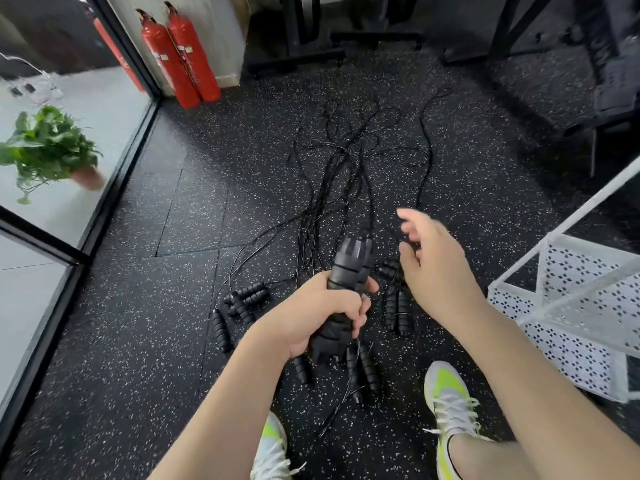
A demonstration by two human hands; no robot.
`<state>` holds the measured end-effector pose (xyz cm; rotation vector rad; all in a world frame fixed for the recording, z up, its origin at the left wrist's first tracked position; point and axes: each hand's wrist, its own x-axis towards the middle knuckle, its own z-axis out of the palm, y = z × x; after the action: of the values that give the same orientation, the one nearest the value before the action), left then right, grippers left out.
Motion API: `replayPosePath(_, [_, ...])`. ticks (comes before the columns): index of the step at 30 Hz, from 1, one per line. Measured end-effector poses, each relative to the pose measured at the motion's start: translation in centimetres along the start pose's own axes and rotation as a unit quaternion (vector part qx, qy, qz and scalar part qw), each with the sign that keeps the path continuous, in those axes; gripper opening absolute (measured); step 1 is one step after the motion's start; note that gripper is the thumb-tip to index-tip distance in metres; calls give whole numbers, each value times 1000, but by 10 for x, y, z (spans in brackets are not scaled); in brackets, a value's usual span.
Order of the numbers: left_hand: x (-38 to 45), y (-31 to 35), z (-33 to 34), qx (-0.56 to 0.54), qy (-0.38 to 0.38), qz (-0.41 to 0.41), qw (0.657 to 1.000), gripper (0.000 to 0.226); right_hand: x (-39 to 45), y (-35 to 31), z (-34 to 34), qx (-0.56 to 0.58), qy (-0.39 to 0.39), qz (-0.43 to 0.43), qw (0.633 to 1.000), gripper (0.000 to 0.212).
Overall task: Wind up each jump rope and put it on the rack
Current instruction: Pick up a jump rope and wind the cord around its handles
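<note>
My left hand [322,313] grips the two black ribbed handles [349,268] of one jump rope, held together and pointing away from me. Its thin black cord [367,188] runs forward along the floor. My right hand [433,265] hovers just right of the handles, fingers loosely spread and a little blurred; I cannot make out a cord in it. Several more black jump ropes lie on the speckled floor, handles in clusters at the left [242,303], right [398,306] and below my left hand [363,368], cords tangled ahead [332,157]. The white perforated rack [568,306] stands at the right.
Two red fire extinguishers [180,53] lean against the back wall. A glass partition with a black frame [114,188] borders the left, a potted plant [48,150] behind it. Dark gym equipment [571,64] stands at the back right. My shoes [450,403] are at the bottom.
</note>
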<state>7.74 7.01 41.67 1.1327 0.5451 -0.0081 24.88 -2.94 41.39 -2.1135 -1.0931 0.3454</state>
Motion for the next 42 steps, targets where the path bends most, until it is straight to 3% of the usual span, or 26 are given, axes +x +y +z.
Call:
replayPosePath(3, [0, -2, -1, 58, 21, -7, 998, 43, 0, -6, -3, 10, -6, -136, 991, 52])
replayPosePath(5, [1, -3, -5, 101, 35, -15, 994, 57, 0, -3, 0, 13, -31, -161, 986, 43])
replayPosePath(12, [-3, -4, -17, 210, 65, -12, 975, 27, -3, -10, -11, 34, -97, -101, 990, 12])
replayPosePath(16, [-3, -3, -23, 253, 135, -3, 958, 39, -9, -17, -13, 41, -123, -59, 990, 23])
replayPosePath(19, [-2, -2, -21, 145, 153, 27, 977, 34, -16, -29, 0, 173, -43, -33, 983, 20])
replayPosePath(21, [-1, -1, -18, 50, 129, 46, 989, 39, -18, -39, 8, 242, 15, -4, 970, 17])
replayPosePath(24, [0, 1, -11, -79, 68, 84, 991, 47, -21, -50, 15, 268, 36, 22, 962, 29])
replayPosePath(27, [3, 5, -4, -167, 63, 136, 974, 44, -27, -59, 15, 312, -7, 44, 949, 41])
replayPosePath(31, [1, 12, -3, -275, 127, 158, 940, 46, -41, -69, 20, 204, -75, 6, 976, 42])
replayPosePath(35, [4, 19, -7, -355, 187, 200, 894, 41, -51, -66, 31, 126, -91, -41, 987, 45])
replayPosePath(38, [4, 24, -14, -413, 186, 233, 861, 33, -55, -65, 34, 89, -114, -51, 988, 48])
replayPosePath(42, [3, 27, -20, -426, 168, 251, 853, 23, -57, -66, 32, 134, -168, -8, 977, 49])
